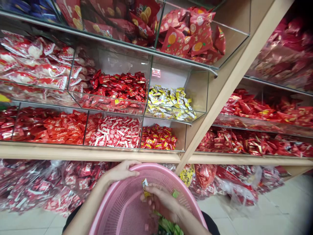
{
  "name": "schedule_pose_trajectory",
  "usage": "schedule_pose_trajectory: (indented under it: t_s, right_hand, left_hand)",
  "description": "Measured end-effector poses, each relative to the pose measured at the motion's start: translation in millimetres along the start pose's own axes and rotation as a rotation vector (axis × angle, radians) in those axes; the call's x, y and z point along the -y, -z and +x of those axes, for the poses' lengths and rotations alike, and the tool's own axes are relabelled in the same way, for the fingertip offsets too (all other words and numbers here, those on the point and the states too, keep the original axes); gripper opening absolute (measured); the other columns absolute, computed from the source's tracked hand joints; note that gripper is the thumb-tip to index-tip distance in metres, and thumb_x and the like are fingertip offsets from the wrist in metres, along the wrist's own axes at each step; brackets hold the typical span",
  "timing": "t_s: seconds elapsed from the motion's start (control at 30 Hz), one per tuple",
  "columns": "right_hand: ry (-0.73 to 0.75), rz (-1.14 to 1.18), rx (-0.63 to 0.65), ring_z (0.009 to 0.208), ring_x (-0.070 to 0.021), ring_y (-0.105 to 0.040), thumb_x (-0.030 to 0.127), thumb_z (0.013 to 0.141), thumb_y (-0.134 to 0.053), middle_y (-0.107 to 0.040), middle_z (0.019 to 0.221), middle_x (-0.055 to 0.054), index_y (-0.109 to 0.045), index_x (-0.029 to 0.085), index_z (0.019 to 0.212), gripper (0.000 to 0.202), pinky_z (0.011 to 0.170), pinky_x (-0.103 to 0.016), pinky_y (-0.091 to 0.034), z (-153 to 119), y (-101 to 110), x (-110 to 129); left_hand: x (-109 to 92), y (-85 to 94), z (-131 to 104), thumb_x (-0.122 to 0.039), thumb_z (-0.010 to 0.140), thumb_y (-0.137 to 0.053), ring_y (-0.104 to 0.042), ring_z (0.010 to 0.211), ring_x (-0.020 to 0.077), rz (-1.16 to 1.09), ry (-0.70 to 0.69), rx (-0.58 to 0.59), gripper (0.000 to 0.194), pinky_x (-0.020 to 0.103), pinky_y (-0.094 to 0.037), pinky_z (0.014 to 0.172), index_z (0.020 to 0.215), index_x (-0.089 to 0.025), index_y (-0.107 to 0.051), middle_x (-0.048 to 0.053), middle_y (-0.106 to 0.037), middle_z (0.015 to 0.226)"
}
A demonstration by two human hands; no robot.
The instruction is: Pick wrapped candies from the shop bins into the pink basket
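Note:
A pink mesh basket [123, 209] stands at the bottom centre. My left hand [124, 170] grips its far left rim, fingers curled over the edge. Inside the basket, my right hand [161, 199] pinches a small yellow and white wrapped candy [146, 187] between thumb and fingers. Green-wrapped pieces [168, 226] lie in the basket below my right hand, and one light green piece [175, 194] rests near the right wall. Some reddish pieces beneath the hand are blurred.
Beyond the basket, a wooden shelf edge [97, 153] crosses the view. Clear bins hold red candies [119, 86] and yellow-white candies [171, 101]. Bagged candies [31, 186] lie under the shelf, and a slanting wooden post [220, 98] rises at the right.

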State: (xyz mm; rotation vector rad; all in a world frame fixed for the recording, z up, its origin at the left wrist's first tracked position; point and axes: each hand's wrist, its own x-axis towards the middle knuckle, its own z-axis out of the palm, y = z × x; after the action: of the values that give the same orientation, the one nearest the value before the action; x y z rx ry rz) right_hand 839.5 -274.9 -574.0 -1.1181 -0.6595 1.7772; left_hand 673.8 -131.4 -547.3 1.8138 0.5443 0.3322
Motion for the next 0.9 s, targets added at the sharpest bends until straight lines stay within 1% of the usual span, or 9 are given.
schedule_pose_trajectory:
  t_s: [0.1,0.17,0.33,0.4,0.47,0.57,0.67,0.8,0.9]
  right_hand:
    - [-0.048,0.127,0.001,0.05,-0.0054,-0.046,0.042,0.07,-0.072,-0.065,0.069,0.0,-0.057,0.016,0.083,0.032,0.048,-0.017,-0.025,4.7,0.2,2.0]
    - [-0.051,0.178,0.011,0.051,-0.0052,-0.047,0.04,0.071,-0.072,-0.066,0.071,0.0,-0.058,0.016,0.084,0.031,0.047,-0.016,-0.027,7.3,0.6,2.6]
    - [-0.01,0.259,0.057,0.05,-0.004,-0.047,0.037,0.072,-0.072,-0.067,0.074,-0.001,-0.06,0.016,0.091,0.031,0.048,-0.014,-0.03,10.1,-0.1,4.3]
    - [-0.009,0.263,0.08,0.05,-0.0035,-0.047,0.038,0.074,-0.071,-0.067,0.075,-0.002,-0.06,0.015,0.093,0.032,0.047,-0.014,-0.03,10.0,-0.8,4.6]
    - [-0.013,0.259,0.086,0.05,-0.0035,-0.048,0.039,0.074,-0.071,-0.067,0.076,-0.002,-0.06,0.015,0.092,0.032,0.048,-0.014,-0.031,9.8,-1.4,4.2]
    - [-0.023,0.251,0.08,0.051,-0.0039,-0.047,0.041,0.074,-0.071,-0.067,0.077,-0.002,-0.06,0.015,0.091,0.033,0.048,-0.015,-0.031,9.6,-1.4,3.1]
    - [-0.017,0.248,0.096,0.051,-0.0039,-0.046,0.041,0.073,-0.071,-0.067,0.077,-0.002,-0.061,0.014,0.091,0.033,0.047,-0.015,-0.03,9.1,-0.8,2.4]
    - [-0.003,0.225,0.13,0.052,-0.0029,-0.044,0.042,0.075,-0.069,-0.066,0.078,-0.003,-0.064,0.013,0.09,0.033,0.047,-0.014,-0.029,7.7,0.5,2.2]
    - [-0.028,0.201,0.131,0.052,-0.0026,-0.044,0.043,0.075,-0.069,-0.065,0.076,-0.002,-0.065,0.013,0.088,0.033,0.049,-0.014,-0.03,6.7,2.2,2.8]
  left_hand:
    - [-6.8,0.2,-1.1,-0.038,0.071,-0.07,-0.055,0.109,0.0206,-0.077,0.004,0.0,0.046,0.032,-0.039,0.097,0.114,-0.022,-0.063,0.003,-0.065,0.116]
    - [-11.4,-0.2,-2.3,-0.037,0.069,-0.072,-0.053,0.113,0.0205,-0.107,0.014,-0.017,0.045,0.032,-0.036,0.099,0.111,-0.023,-0.065,0.003,-0.064,0.118]
    - [-17.7,-2.5,-4.0,-0.037,0.067,-0.074,-0.058,0.095,0.0174,-0.051,-0.001,0.045,0.031,0.029,-0.04,0.09,0.093,-0.02,-0.072,0.002,-0.067,0.099]
    - [-17.1,-2.9,-3.8,-0.037,0.066,-0.075,-0.057,0.091,0.0167,-0.01,-0.003,0.062,0.029,0.027,-0.04,0.089,0.087,-0.019,-0.073,0.001,-0.066,0.094]
    - [-15.4,-2.5,-3.6,-0.038,0.066,-0.075,-0.056,0.095,0.0177,0.001,0.011,0.063,0.028,0.027,-0.037,0.092,0.085,-0.019,-0.074,0.001,-0.066,0.094]
    - [-12.8,-1.1,-3.9,-0.04,0.07,-0.071,-0.051,0.11,0.0198,0.008,0.033,0.073,0.026,0.028,-0.029,0.101,0.087,-0.02,-0.074,0.001,-0.067,0.096]
    - [-11.3,-0.5,-4.5,-0.042,0.075,-0.066,-0.048,0.115,0.0206,0.011,0.027,0.082,0.027,0.028,-0.027,0.102,0.086,-0.02,-0.075,0.002,-0.068,0.094]
    - [-12.4,-1.7,-4.7,-0.043,0.075,-0.065,-0.052,0.107,0.0212,0.016,0.021,0.06,0.027,0.027,-0.031,0.097,0.083,-0.019,-0.075,0.001,-0.067,0.088]
    - [-15.0,-2.0,-5.3,-0.045,0.075,-0.065,-0.053,0.097,0.0196,0.009,0.013,0.073,0.029,0.026,-0.036,0.09,0.081,-0.018,-0.074,0.001,-0.065,0.087]
